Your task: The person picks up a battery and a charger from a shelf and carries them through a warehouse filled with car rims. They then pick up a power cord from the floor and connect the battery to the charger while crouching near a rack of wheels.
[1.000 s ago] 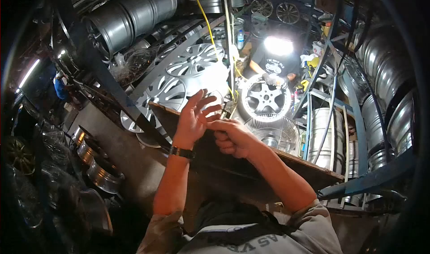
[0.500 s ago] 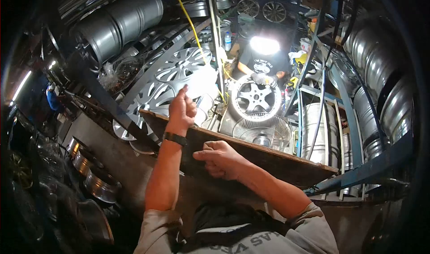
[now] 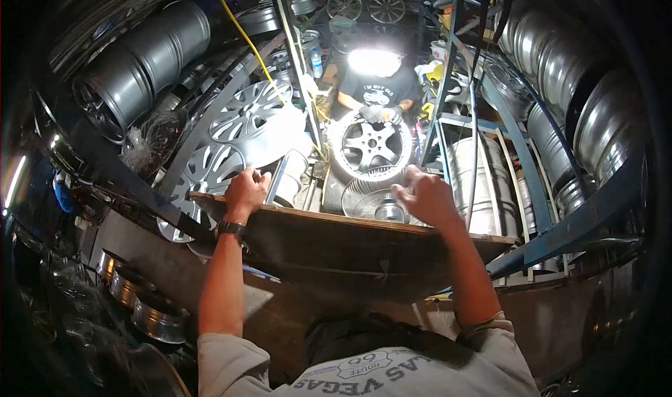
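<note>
The person wears a pale grey short-sleeved T-shirt (image 3: 364, 377) with dark printing: "LAS VEGAS" in bold block capitals, and beside it a shield-shaped outline badge holding "ROUTE" and "66". The short sleeves are plain and loose, in the same pale grey. A dark wristwatch or band (image 3: 231, 228) circles the left wrist; the right wrist is bare. Both hands are ungloved.
</note>
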Available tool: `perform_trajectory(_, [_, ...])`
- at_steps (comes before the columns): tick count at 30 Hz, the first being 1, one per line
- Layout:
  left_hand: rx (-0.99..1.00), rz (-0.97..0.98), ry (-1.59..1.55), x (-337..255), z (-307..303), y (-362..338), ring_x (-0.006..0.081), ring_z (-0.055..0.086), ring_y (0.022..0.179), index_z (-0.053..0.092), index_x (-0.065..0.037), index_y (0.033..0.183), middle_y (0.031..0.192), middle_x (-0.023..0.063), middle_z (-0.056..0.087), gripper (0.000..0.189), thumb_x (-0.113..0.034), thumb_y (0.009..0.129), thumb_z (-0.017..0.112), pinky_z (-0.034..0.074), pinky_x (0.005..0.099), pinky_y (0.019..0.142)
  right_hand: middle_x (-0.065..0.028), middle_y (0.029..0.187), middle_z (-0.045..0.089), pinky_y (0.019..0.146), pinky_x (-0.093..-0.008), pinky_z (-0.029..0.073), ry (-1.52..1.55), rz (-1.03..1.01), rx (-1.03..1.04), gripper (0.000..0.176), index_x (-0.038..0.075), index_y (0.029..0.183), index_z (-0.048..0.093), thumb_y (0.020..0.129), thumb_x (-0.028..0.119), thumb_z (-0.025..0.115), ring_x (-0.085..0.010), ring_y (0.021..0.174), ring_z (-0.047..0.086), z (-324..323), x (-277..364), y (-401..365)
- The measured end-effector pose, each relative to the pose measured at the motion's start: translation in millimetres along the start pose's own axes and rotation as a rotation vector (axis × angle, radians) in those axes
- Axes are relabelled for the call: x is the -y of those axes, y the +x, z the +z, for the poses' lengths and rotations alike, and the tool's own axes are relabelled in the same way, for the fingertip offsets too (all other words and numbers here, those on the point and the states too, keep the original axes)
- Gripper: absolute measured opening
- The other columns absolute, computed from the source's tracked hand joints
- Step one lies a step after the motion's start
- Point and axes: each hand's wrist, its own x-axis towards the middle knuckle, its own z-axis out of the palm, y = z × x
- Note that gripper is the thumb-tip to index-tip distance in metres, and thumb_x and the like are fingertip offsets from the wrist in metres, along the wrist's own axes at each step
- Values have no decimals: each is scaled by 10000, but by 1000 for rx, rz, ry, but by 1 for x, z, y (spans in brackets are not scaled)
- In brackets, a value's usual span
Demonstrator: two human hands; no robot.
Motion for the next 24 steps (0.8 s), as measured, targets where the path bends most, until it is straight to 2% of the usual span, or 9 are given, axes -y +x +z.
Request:
perform_trajectory(4, [-12,-14,-8,-2,4,-1,375,684,830,660,-60,844,843,162,715,415,-476,848,666,517,468,722,-226,890,707,788,-495,534,-104,135,96,392,45,1032,621,882,406,659,-390,877,698,-18,-38,-13])
perform_trajectory(7, [36,-31,33,-7,-2,-2,371,683,864,663,-71,870,865,163,717,426,-497,850,649,512,469,746,-226,920,706,815,-501,524,-154,201,100,408,60,1075,605,880,415,656,-396,915,688,-23,-50,-27])
perform_trajectory(10, [108,-68,69,-11,-5,-4,377,678,929,668,-98,949,938,147,726,385,-458,840,589,521,480,797,-210,927,703,816,-505,520,-122,284,125,417,78,1090,596,879,433,656,-409,917,679,-31,-47,-43])
perform_trajectory(16, [78,-68,59,-10,-3,-5,383,677,926,663,-105,945,937,144,726,388,-473,844,590,520,487,795,-214,919,698,790,-501,520,-68,209,15,392,74,1069,602,899,425,639,-409,895,674,-23,-51,-47])
perform_trajectory(24, [41,-75,62,-6,-1,-4,400,675,930,673,-104,956,945,178,722,407,-490,851,596,521,492,794,-203,953,698,794,-506,518,-42,240,23,375,74,1066,616,899,408,648,-405,913,671,-28,-43,-48])
